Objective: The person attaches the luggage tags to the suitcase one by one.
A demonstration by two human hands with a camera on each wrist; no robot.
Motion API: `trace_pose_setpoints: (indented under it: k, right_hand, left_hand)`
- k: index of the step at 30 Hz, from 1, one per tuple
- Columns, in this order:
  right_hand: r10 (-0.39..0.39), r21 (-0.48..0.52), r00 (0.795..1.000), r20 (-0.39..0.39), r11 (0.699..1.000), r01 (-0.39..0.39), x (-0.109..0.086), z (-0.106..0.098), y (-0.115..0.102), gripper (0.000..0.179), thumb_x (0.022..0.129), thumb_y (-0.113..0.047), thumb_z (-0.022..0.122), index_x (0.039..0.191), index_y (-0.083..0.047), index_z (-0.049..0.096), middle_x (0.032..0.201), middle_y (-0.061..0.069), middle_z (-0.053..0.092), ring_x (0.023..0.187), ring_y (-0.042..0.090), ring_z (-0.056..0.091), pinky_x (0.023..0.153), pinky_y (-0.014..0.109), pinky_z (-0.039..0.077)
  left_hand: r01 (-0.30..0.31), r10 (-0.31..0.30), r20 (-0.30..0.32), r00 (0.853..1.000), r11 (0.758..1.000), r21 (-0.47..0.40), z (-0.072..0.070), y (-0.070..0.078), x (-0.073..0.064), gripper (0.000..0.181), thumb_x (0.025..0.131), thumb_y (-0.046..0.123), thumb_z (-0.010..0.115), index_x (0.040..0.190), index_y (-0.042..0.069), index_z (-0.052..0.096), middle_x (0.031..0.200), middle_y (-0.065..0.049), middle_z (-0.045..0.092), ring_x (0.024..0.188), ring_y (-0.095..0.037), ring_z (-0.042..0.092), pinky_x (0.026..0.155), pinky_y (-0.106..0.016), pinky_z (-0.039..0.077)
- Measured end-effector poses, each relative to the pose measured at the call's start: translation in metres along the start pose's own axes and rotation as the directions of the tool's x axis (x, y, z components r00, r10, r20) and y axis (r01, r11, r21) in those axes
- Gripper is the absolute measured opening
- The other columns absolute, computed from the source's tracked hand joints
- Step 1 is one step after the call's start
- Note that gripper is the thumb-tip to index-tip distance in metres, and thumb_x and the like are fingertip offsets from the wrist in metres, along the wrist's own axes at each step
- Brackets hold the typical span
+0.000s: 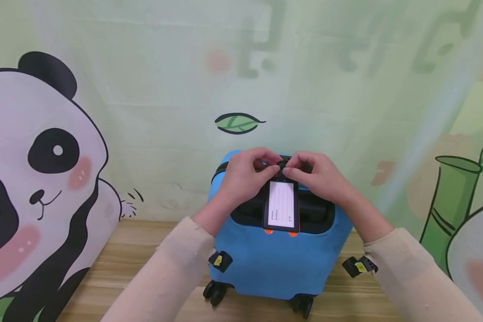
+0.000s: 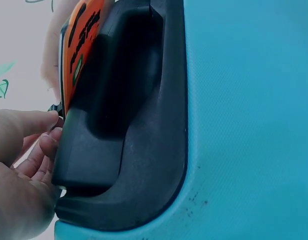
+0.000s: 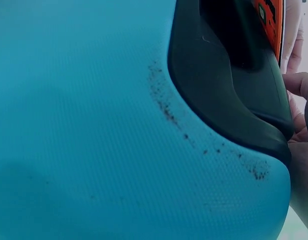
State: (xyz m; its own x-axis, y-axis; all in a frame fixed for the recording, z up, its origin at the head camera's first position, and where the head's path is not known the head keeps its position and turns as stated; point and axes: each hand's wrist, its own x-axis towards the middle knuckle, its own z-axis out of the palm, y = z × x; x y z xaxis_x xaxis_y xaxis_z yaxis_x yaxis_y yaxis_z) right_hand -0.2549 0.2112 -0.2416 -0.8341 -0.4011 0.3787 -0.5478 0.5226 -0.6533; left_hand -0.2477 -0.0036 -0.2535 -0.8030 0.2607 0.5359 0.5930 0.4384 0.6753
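Observation:
A blue suitcase stands upright with its black carry handle toward me. Over the handle lies a luggage tag with a white name card in a black frame; its orange back shows in the left wrist view. At the tag's top end, the left hand pinches the small black strap between thumb and fingers. From the other side the right hand pinches the same strap, the two thumb tips almost meeting. In the right wrist view the suitcase hides much of that hand.
Black caster wheels hold the suitcase on a wood-grain floor. Close behind it hangs a pale green backdrop printed with pandas and bamboo. A small black device sits at each sleeve cuff.

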Motion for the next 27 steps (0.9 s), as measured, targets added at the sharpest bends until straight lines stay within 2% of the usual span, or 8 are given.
trace_pose_setpoints:
  k: [6, 13, 18, 21, 27]
  right_hand:
    - [-0.029, -0.054, 0.999, -0.04, 0.998, 0.026, -0.002, -0.004, 0.002, 0.014, 0.103, -0.016, 0.071, 0.1, -0.004, 0.075, 0.093, 0.009, 0.074, 0.085, 0.025, 0.062, 0.076, 0.029, 0.051]
    - [-0.067, -0.136, 0.995, -0.073, 0.989, 0.057, -0.006, -0.016, 0.0, 0.011, 0.102, -0.018, 0.074, 0.102, -0.007, 0.076, 0.091, 0.006, 0.074, 0.084, 0.023, 0.061, 0.074, 0.029, 0.05]
    - [-0.118, -0.179, 0.992, -0.045, 0.978, 0.108, -0.016, -0.032, -0.004, 0.008, 0.101, -0.013, 0.074, 0.106, -0.008, 0.078, 0.096, 0.004, 0.074, 0.087, 0.02, 0.063, 0.078, 0.025, 0.051]
    - [-0.147, -0.199, 0.989, -0.032, 0.97, 0.137, -0.028, -0.043, -0.002, 0.012, 0.1, -0.01, 0.075, 0.112, -0.008, 0.079, 0.101, 0.002, 0.075, 0.09, 0.015, 0.063, 0.08, 0.021, 0.051]
    - [-0.183, -0.269, 0.982, -0.042, 0.949, 0.166, -0.059, -0.062, 0.01, 0.025, 0.097, -0.003, 0.076, 0.122, -0.007, 0.078, 0.112, 0.002, 0.076, 0.097, 0.0, 0.061, 0.084, 0.012, 0.048]
  left_hand:
    - [-0.012, 0.012, 0.013, 1.0, 1.0, 0.011, -0.002, 0.001, -0.001, 0.021, 0.099, 0.016, 0.079, 0.12, 0.011, 0.078, 0.112, -0.003, 0.08, 0.094, -0.018, 0.072, 0.084, -0.032, 0.059]
    - [-0.046, 0.043, 0.037, 0.998, 0.996, 0.073, -0.01, 0.006, -0.001, 0.021, 0.099, 0.017, 0.079, 0.12, 0.011, 0.079, 0.112, -0.003, 0.08, 0.095, -0.018, 0.074, 0.084, -0.031, 0.059]
    - [-0.059, 0.051, 0.069, 0.996, 0.992, 0.114, -0.025, 0.009, -0.004, 0.022, 0.099, 0.017, 0.08, 0.121, 0.013, 0.079, 0.112, 0.0, 0.08, 0.098, -0.016, 0.073, 0.087, -0.033, 0.06]
    - [-0.077, 0.063, 0.1, 0.993, 0.988, 0.137, -0.037, 0.01, -0.009, 0.024, 0.099, 0.017, 0.08, 0.122, 0.011, 0.078, 0.112, -0.001, 0.079, 0.099, -0.015, 0.072, 0.089, -0.033, 0.061]
    - [-0.163, 0.137, 0.131, 0.982, 0.963, 0.214, -0.065, 0.001, -0.026, 0.027, 0.097, 0.013, 0.082, 0.123, 0.007, 0.078, 0.118, -0.005, 0.079, 0.104, -0.02, 0.073, 0.088, -0.036, 0.063]
